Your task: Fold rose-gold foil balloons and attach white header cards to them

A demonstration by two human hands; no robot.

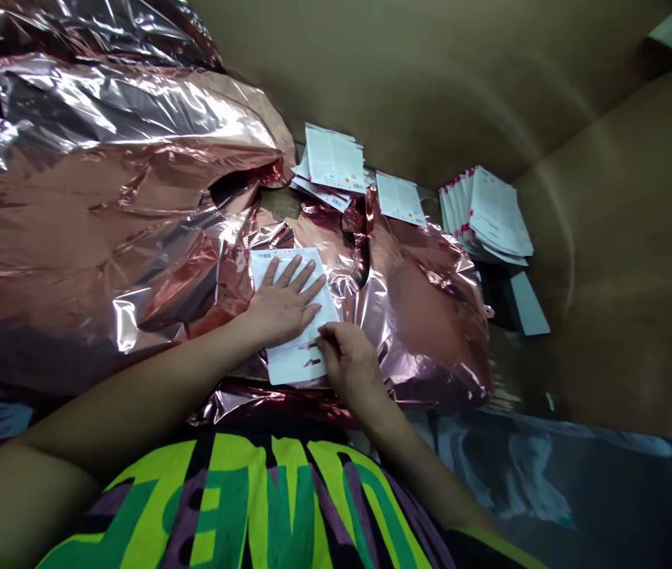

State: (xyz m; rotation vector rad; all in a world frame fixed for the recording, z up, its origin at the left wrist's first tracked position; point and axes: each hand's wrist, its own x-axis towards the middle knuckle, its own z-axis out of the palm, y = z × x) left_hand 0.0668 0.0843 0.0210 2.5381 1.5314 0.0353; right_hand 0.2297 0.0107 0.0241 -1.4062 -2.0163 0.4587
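A white printed card (289,366) with a barcode at its far left corner and small dark slots near its close end lies on crinkled pink foil. My left hand (282,307) rests flat on the card, fingers spread. At the card's right edge, my right hand (351,357) is closed in a pinch, thumb and forefinger together on the edge. The fingers cover part of the card's print. Under and around the card is shiny pink metallic foil (431,316), creased and puffed up.
Large foil sheets or bags (75,205) fill the left side. Beyond my hands lie a loose pile of white cards (334,158) and a single card (400,197). A thicker stack of cards (496,213) leans at the right. Clear plastic (514,474) lies at the lower right.
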